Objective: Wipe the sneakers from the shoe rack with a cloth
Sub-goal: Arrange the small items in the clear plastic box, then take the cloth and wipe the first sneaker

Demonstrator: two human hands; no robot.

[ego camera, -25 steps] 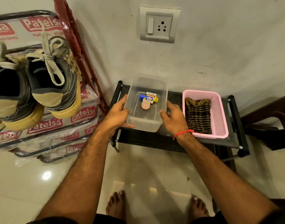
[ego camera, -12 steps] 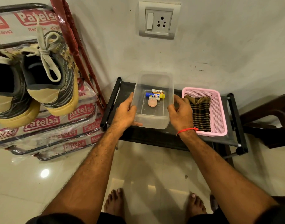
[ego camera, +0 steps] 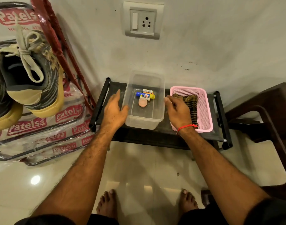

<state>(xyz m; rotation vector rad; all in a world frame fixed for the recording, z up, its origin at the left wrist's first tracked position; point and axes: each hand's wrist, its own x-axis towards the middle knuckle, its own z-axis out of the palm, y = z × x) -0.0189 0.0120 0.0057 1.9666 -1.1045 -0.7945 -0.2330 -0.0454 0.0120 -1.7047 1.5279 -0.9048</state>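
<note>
Both hands are relaxed and empty: left hand (ego camera: 113, 111) beside the box (ego camera: 144, 116), right hand (ego camera: 178, 111) by the centre-right basket (ego camera: 205, 114); grabbing the cloth (ego camera: 193, 101) carelessly could tip it.

Grey plaster wall (ego camera: 203, 38), scuffed, with a switch-and-socket plate (ego camera: 143, 20) up top. Glossy cream tile floor (ego camera: 139, 172) shows a lamp glare at left. Low black bench (ego camera: 163, 135) against the wall; dark brown chair (ego camera: 268, 111) at its right end.

Warm, dim indoor light glared as a bright spot on the glossy floor (ego camera: 35, 179) near left, while wide-angle distortion bent the edges and both hands were slightly motion-blurred.
</note>
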